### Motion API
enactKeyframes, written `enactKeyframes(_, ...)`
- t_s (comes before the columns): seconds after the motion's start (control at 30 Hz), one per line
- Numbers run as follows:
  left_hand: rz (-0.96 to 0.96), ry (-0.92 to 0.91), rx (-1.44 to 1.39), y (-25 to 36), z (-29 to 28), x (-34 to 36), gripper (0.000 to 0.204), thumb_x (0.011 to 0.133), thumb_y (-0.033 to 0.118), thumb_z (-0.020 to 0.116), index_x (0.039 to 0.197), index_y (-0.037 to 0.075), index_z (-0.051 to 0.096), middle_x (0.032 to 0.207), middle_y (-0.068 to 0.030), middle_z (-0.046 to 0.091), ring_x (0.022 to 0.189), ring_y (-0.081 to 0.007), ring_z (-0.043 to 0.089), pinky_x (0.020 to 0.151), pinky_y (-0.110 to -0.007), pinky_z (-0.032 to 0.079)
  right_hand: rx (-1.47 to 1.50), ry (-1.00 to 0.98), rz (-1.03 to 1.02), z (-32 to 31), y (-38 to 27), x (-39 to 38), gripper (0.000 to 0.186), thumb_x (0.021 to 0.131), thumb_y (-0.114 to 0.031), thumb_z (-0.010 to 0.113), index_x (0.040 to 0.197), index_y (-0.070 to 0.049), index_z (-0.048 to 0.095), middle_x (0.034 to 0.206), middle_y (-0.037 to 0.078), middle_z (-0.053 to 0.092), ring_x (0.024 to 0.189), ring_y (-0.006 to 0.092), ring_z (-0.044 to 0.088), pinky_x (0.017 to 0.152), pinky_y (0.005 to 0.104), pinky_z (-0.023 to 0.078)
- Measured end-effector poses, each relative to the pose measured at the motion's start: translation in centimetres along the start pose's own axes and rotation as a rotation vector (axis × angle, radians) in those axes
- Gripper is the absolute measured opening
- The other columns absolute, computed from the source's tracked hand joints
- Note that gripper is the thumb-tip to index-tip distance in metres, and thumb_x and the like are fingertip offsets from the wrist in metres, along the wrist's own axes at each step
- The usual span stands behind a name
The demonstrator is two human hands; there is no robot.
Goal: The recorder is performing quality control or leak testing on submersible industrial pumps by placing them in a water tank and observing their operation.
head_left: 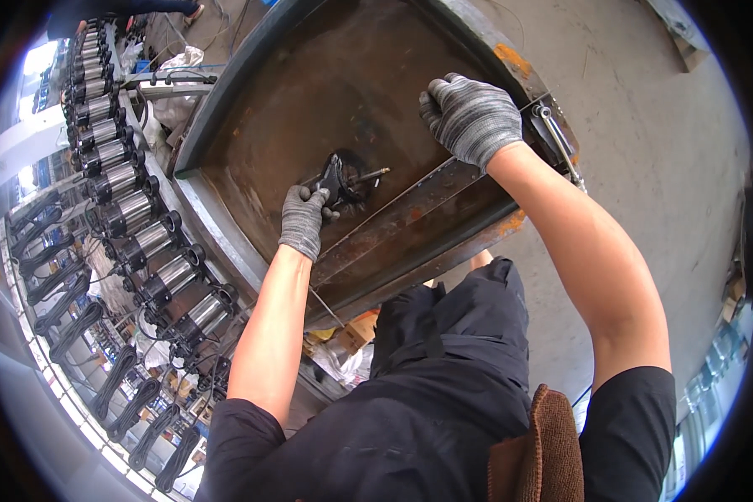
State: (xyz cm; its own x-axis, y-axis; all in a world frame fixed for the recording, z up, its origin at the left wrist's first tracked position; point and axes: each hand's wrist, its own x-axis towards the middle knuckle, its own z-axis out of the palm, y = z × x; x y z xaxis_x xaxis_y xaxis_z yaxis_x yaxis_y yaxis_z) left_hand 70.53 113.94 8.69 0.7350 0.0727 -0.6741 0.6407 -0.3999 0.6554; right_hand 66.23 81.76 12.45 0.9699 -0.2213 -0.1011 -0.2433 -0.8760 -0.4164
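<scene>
My left hand [303, 219], in a grey striped knit glove, is closed on a black pump-like part [333, 177] over the brown tank [251, 109]. A short brass-coloured shaft [370, 176] sticks out of the part to the right. The part's underside is hidden by its dark surroundings. Above the tank's right side, my right hand [477, 121], gloved alike, has its fingers curled in. Whatever it may hold is hidden. Beside its wrist, a silver wrench-like tool [554, 138] lies at the tank's right corner.
A rusty metal beam [418, 205] crosses the tank's near side. Along the left stands a long row of silver-and-black cylindrical pumps [134, 213], with black coiled cables [113, 381] hanging beside them. A cardboard box [358, 330] and plastic bags lie below the tank. Another person's leg shows at the top left.
</scene>
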Motion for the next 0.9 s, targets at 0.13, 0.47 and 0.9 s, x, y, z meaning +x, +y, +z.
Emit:
enactKeyframes(0.13,-0.006,0.016,-0.014,-0.2,-0.3,-0.4,0.020,0.089,0.005,0.064,0.094,0.009,0.045,0.081,-0.0038,0.051,0.059,-0.0130,0.053,0.054,-0.031,0.056,-0.009,-0.003,0.001,0.0,-0.2,0.1,0.027,0.095,-0.031,0.054,0.088,-0.009,0.068,0.088,0.013,0.066,0.083,0.0341,0.066,0.076,0.0455,0.054)
enactKeyframes(0.47,-0.005,0.049,-0.075,-0.3,-0.3,-0.7,0.023,0.088,0.003,0.064,0.092,0.011,0.044,0.080,-0.0027,0.049,0.057,-0.0120,0.052,0.052,-0.030,0.057,-0.028,-0.118,0.023,-0.9,-0.5,0.2,0.030,0.096,-0.034,0.050,0.098,-0.011,0.068,0.100,0.014,0.067,0.093,0.0325,0.067,0.083,0.0437,0.054)
enactKeyframes(0.9,0.035,0.044,0.006,-0.4,0.2,-0.9,0.025,0.088,0.002,0.066,0.089,0.011,0.042,0.073,-0.0020,0.049,0.048,-0.0101,0.048,0.046,-0.030,0.055,-0.039,-0.117,0.031,-1.0,-0.5,0.1,0.029,0.095,-0.034,0.051,0.098,-0.011,0.069,0.099,0.013,0.067,0.091,0.0330,0.067,0.081,0.0444,0.054)
